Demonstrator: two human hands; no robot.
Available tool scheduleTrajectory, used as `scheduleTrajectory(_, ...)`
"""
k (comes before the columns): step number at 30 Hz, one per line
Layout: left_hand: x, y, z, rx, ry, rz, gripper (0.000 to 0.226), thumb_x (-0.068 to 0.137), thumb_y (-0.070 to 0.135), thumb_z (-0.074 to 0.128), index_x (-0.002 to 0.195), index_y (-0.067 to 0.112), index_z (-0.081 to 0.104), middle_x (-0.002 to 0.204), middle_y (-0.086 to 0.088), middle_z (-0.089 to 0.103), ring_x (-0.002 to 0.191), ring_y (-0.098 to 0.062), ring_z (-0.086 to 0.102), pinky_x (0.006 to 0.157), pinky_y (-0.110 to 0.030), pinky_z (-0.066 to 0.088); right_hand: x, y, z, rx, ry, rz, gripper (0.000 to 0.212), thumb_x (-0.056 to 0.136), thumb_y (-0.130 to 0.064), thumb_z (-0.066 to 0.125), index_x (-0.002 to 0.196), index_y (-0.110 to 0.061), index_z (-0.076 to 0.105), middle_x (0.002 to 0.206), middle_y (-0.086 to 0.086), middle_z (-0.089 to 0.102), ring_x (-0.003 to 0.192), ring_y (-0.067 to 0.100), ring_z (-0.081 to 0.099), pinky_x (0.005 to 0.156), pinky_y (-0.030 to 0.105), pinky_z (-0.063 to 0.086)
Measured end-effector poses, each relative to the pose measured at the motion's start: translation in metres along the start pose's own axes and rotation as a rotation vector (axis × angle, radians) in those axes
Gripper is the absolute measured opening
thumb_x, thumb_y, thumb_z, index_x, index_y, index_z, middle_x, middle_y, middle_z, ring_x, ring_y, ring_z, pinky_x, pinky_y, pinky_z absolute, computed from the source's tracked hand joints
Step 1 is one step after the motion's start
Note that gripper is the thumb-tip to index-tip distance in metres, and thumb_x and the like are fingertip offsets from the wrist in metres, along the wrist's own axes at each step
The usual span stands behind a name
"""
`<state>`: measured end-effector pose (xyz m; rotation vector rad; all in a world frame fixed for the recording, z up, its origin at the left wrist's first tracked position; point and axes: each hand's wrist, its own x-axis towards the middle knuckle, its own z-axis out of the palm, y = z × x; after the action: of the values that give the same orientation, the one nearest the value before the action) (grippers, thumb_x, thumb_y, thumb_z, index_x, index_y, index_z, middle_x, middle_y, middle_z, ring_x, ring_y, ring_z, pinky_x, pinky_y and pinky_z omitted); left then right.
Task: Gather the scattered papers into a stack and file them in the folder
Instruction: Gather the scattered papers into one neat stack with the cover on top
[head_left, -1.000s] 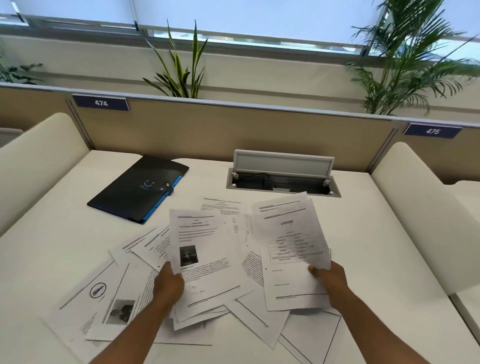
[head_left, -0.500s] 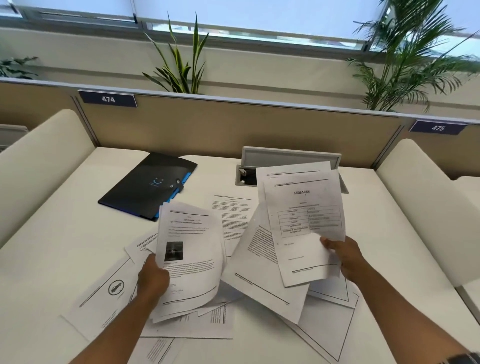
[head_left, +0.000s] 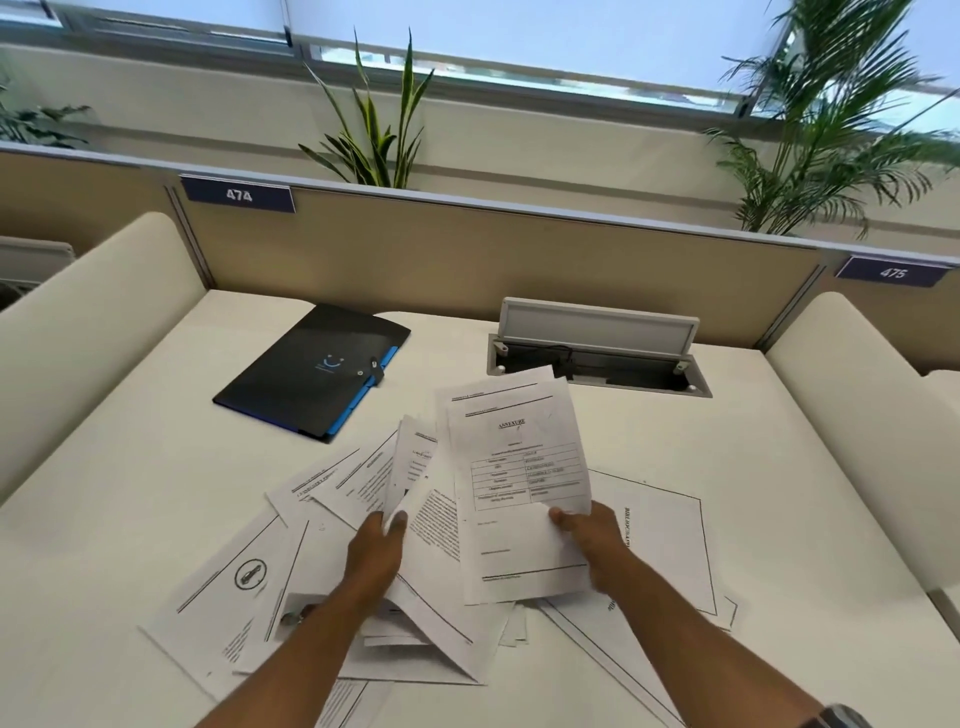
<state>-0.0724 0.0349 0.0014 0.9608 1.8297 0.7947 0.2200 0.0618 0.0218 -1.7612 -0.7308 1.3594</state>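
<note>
Several printed white papers (head_left: 234, 582) lie scattered and overlapping on the white desk (head_left: 130, 457). My right hand (head_left: 589, 540) grips a few sheets, topped by the "ANNEXURE" sheet (head_left: 519, 467), by their lower right edge, lifted above the pile. My left hand (head_left: 376, 551) pinches another few sheets (head_left: 410, 467) at their lower edge, tilted upright, right beside the right hand's sheets. The closed black folder (head_left: 311, 371) with a blue spine lies flat at the back left, apart from both hands.
An open cable hatch (head_left: 597, 353) with a raised grey lid sits in the desk behind the papers. Cream padded side dividers (head_left: 78, 322) flank the desk, and a tan back partition (head_left: 467, 249) bears the labels 474 and 475. Plants stand behind it.
Both hands have brought their held sheets together toward the middle. The left hand's sheets swung upright and right, next to the right hand's sheets, which came down a little.
</note>
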Motion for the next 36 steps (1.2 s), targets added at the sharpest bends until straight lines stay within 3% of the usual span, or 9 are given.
scheduleTrajectory(2,0.003,-0.006,-0.003,0.045,0.003,0.013,0.037,0.096,0.026,0.059,0.130,0.011,0.055,0.122,-0.010,0.064,0.093,-0.020,0.056,0.082,-0.029,0.045,-0.001,0.002,0.008,0.012,0.019,-0.001,0.032,0.093,-0.018,0.075,0.123,-0.007,0.070,0.113,0.013,0.075,0.103,0.034,0.069,0.096,0.048,0.056)
scheduleTrajectory(6,0.011,-0.013,-0.012,0.090,0.008,0.014,0.036,0.095,0.017,0.060,0.130,0.012,0.057,0.124,-0.009,0.065,0.104,-0.027,0.060,0.092,-0.034,0.048,0.004,0.001,0.008,-0.004,0.105,-0.024,0.033,0.094,-0.025,0.075,0.123,-0.010,0.072,0.110,0.009,0.075,0.101,0.031,0.069,0.091,0.041,0.054)
scheduleTrajectory(11,0.020,-0.017,-0.023,0.122,0.105,-0.019,0.039,0.099,0.022,0.053,0.135,0.007,0.054,0.134,-0.014,0.060,0.122,-0.035,0.055,0.101,-0.040,0.043,0.014,0.000,-0.016,0.036,0.215,0.000,0.041,0.090,-0.025,0.079,0.125,-0.005,0.070,0.111,0.015,0.074,0.103,0.036,0.068,0.097,0.049,0.055)
scheduleTrajectory(15,0.024,-0.020,-0.025,0.126,0.135,-0.040,0.034,0.103,0.027,0.045,0.124,0.006,0.061,0.124,-0.016,0.065,0.114,-0.037,0.058,0.097,-0.042,0.047,0.010,0.001,-0.031,0.230,0.284,0.078,0.041,0.089,-0.023,0.080,0.125,-0.008,0.068,0.120,0.017,0.071,0.109,0.039,0.067,0.101,0.059,0.052)
scheduleTrajectory(20,0.025,-0.020,-0.025,0.102,0.087,-0.086,0.033,0.103,0.023,0.044,0.125,0.005,0.061,0.123,-0.016,0.065,0.112,-0.036,0.059,0.093,-0.037,0.046,-0.005,-0.004,-0.030,0.599,0.185,0.094,0.044,0.092,-0.014,0.075,0.134,-0.012,0.064,0.124,0.016,0.071,0.099,0.033,0.069,0.098,0.060,0.052)
scheduleTrajectory(25,0.026,-0.020,-0.033,0.034,-0.028,-0.092,0.035,0.096,0.013,0.050,0.130,0.011,0.058,0.125,-0.010,0.065,0.099,-0.025,0.058,0.084,-0.030,0.045,-0.018,-0.008,-0.003,0.646,0.047,0.088,0.044,0.092,-0.014,0.073,0.135,-0.012,0.064,0.126,0.018,0.072,0.117,0.039,0.066,0.103,0.068,0.047)
scheduleTrajectory(29,0.025,-0.019,-0.038,-0.026,-0.128,-0.122,0.039,0.089,0.007,0.053,0.128,0.012,0.058,0.120,-0.009,0.068,0.095,-0.023,0.063,0.076,-0.028,0.050,-0.035,0.003,0.025,0.476,-0.017,0.116,0.040,0.090,-0.010,0.074,0.130,-0.008,0.067,0.118,0.015,0.076,0.107,0.036,0.071,0.085,0.048,0.059)
scheduleTrajectory(32,0.026,-0.020,-0.044,-0.036,-0.165,-0.123,0.039,0.088,0.003,0.052,0.125,0.011,0.058,0.118,-0.009,0.068,0.097,-0.025,0.064,0.081,-0.032,0.053,-0.043,0.013,0.041,0.493,-0.039,0.122,0.040,0.091,-0.005,0.071,0.131,-0.009,0.067,0.119,0.012,0.076,0.108,0.034,0.070,0.084,0.045,0.058)
scheduleTrajectory(36,0.025,-0.021,-0.049,-0.029,-0.204,-0.122,0.043,0.085,0.000,0.049,0.125,0.012,0.058,0.111,-0.005,0.067,0.099,-0.025,0.064,0.089,-0.038,0.055,-0.046,-0.005,0.055,0.534,-0.098,0.053,0.035,0.092,-0.005,0.070,0.126,-0.014,0.069,0.111,0.005,0.080,0.093,0.024,0.078,0.071,0.036,0.062)
